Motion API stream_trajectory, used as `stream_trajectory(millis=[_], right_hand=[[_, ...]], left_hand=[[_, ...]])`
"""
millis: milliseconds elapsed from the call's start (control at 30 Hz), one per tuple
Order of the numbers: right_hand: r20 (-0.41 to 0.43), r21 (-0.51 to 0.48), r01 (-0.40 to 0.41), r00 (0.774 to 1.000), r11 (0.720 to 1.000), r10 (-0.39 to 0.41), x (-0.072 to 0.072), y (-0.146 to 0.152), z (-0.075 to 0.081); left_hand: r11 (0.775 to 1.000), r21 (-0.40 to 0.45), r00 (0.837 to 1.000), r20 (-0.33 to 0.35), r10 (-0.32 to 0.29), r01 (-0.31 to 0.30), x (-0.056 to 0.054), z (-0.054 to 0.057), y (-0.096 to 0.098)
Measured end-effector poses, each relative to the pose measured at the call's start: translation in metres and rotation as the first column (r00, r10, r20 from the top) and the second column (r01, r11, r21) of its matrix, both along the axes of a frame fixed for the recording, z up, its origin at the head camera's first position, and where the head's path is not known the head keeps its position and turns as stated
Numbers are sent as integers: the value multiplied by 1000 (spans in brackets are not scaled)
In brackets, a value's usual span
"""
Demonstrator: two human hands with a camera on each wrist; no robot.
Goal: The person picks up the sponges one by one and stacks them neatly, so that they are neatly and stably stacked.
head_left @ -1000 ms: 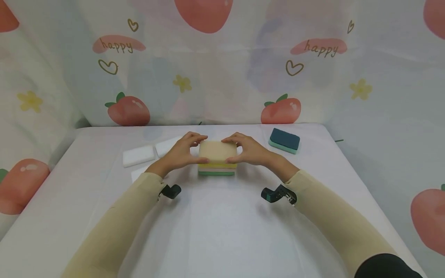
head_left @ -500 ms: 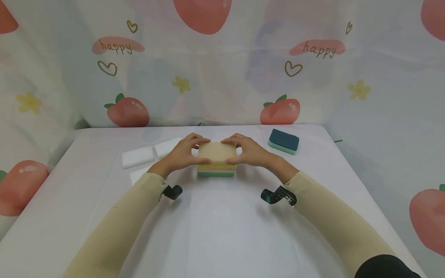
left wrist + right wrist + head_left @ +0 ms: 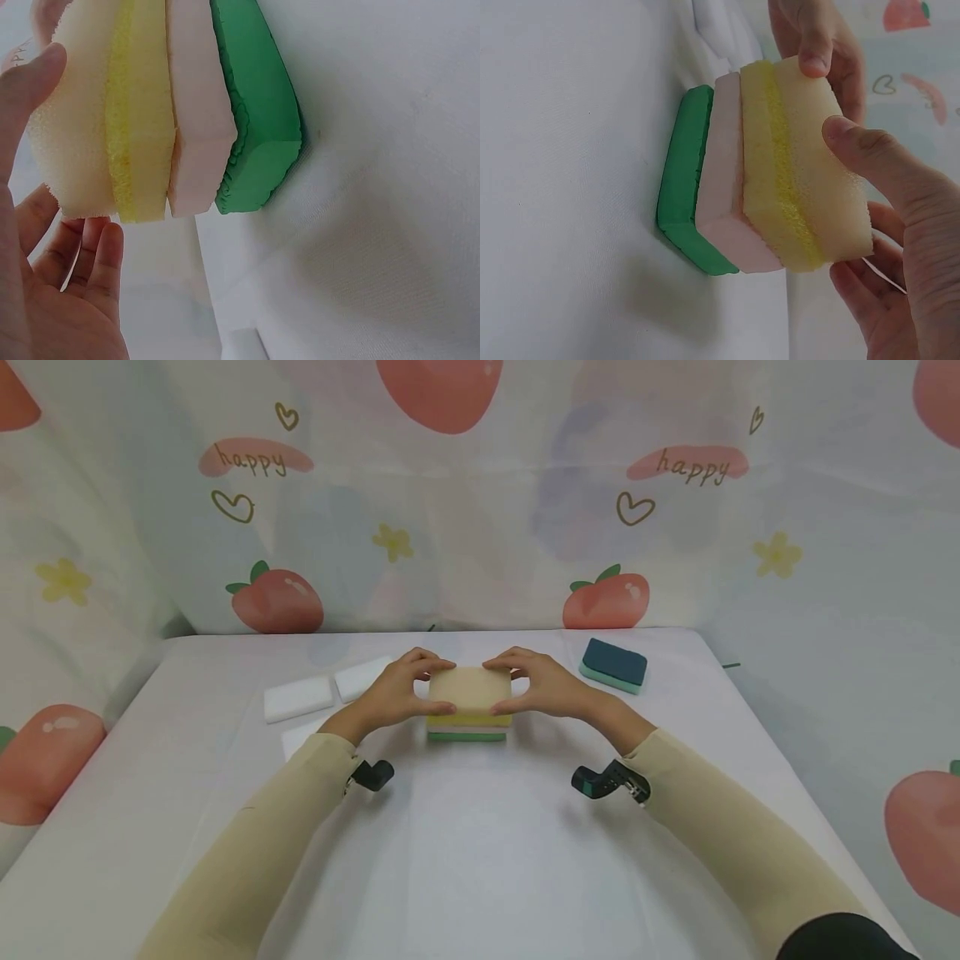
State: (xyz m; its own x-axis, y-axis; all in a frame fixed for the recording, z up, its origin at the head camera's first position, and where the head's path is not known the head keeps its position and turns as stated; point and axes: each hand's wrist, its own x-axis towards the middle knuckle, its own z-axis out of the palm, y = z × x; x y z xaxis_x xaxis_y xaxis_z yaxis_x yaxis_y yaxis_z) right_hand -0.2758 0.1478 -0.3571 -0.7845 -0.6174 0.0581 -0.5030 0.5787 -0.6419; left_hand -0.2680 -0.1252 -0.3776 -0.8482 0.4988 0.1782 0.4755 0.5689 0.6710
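Note:
A stack of sponge blocks stands in the middle of the white table. At its base is a green block (image 3: 686, 161), with a pale pink block (image 3: 721, 161) above it. Over those lies a yellow sponge (image 3: 761, 150), and a cream sponge (image 3: 469, 687) tops the pile. My left hand (image 3: 397, 689) holds the cream sponge by its left side, thumb at the near edge and fingers at the far edge. From the right side my right hand (image 3: 546, 685) grips the same sponge in mirrored fashion, its thumb lying on the sponge's face in the right wrist view.
White blocks (image 3: 298, 697) lie left of the stack, one partly covered by my left arm. A dark blue and mint sponge (image 3: 613, 662) sits at the back right of the table (image 3: 480, 860). A printed curtain (image 3: 480, 527) surrounds the back and sides.
My right hand and forearm have shifted slightly to the right. The left fingertips sit a little further in over the cream sponge than a second ago. The stack stays in place.

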Motion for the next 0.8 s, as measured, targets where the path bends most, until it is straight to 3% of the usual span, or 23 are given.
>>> stream_trajectory(millis=[533,800], right_hand=[[-1,8,33,999,999,-33,1,23,7],[-13,66,124,992,990,-123,-3,49,14]], left_hand=[[1000,2,1000,20,16,-16,1,-1,1],[1000,10,1000,21,15,-15,2,0,1]])
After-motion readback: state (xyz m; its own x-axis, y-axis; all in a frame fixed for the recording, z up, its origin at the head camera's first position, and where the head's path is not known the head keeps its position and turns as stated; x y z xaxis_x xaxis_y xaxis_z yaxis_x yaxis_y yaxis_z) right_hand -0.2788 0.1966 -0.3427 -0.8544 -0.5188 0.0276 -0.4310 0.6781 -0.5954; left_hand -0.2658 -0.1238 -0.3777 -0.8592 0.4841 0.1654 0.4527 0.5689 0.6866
